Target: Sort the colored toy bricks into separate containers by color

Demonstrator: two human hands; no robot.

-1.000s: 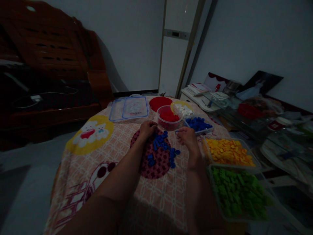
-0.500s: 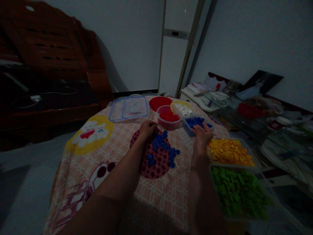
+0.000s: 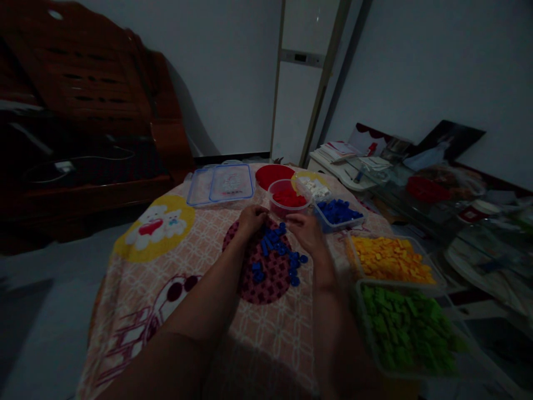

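Right hand (image 3: 307, 230) has moved away from the blue-block tub (image 3: 345, 225) — grip unclear.

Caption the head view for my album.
Left hand and right hand beside small blue plastic pieces on patterned pink tablecloth.

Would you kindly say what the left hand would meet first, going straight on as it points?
The left hand would probably meet the clear tub of red pieces first, though depth is unclear.

At least three clear rectangular plastic tubs (image 3: 343, 226), one clear round plastic tub (image 3: 278, 209) and two bare hands (image 3: 252, 220) are showing.
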